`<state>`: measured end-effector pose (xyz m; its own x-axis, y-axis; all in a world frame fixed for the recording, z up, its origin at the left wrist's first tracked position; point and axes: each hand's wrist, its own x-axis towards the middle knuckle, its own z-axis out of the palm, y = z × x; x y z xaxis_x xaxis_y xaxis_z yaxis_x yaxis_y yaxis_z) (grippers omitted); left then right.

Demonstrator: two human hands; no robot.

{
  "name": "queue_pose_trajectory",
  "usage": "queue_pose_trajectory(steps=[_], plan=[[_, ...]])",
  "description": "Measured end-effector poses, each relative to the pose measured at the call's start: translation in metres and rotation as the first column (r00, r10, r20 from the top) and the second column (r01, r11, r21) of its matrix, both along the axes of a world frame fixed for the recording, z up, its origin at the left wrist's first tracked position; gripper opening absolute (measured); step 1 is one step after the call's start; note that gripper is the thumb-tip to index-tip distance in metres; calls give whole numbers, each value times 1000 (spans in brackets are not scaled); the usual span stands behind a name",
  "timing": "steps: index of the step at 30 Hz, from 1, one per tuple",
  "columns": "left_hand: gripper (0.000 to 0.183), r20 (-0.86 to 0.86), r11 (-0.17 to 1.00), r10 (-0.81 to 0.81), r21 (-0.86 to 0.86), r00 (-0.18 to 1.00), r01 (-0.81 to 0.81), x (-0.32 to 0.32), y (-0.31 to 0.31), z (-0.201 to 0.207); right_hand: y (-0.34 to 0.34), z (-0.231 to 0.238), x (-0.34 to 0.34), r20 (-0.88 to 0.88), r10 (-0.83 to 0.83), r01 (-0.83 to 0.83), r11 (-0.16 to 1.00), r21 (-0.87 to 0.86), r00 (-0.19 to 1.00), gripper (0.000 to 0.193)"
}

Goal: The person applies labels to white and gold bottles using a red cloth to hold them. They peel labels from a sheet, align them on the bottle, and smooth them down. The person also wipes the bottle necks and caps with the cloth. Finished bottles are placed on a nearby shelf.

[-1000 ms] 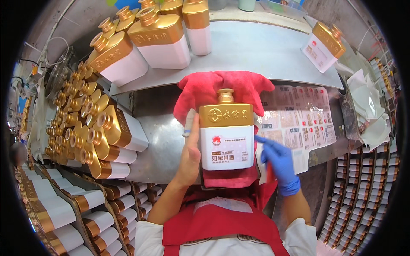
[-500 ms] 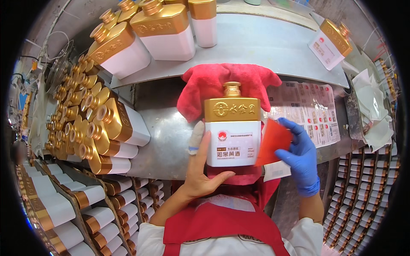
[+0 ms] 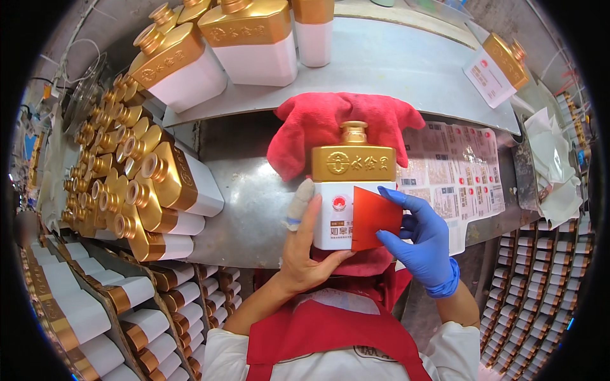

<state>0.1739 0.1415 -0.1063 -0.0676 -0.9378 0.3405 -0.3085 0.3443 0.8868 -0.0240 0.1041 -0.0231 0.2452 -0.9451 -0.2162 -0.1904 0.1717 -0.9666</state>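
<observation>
A white bottle with a gold top lies label side up in front of me, its neck pointing away. My left hand is closed around its left side and lower left corner. One finger of that hand wears a pale wrap. In a blue glove, my right hand pinches a flat orange-red card. The card lies over the right part of the bottle's printed label, covering it. Under the bottle a red cloth is bunched up.
A sheet of printed labels lies right of the bottle on the metal table. Several similar bottles crowd the left. A raised shelf behind carries more, with one labelled bottle at its right. Racked bottles stand at both sides.
The card has moved left from the bottle's right edge onto the label, carried by my right hand. My left hand keeps its hold on the bottle.
</observation>
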Motion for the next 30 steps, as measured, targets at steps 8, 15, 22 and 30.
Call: queue_pose_trajectory(steps=[8,15,22,30], plan=[[95,38,994,9,-112,999,-5,0,-5,5,0,1,6,-220,-36,-8,981,-195,975,49],[95,17,994,3,-113,1000,-1,1,-6,5,-1,0,7,-230,-57,14,983,-183,971,52],[95,-6,996,-5,-87,1000,5,0,-5,2,-3,0,9,-258,-66,16,981,-192,964,52],[96,6,996,6,-90,1000,-5,0,-6,6,-2,2,11,-274,-70,7,975,-222,959,51]])
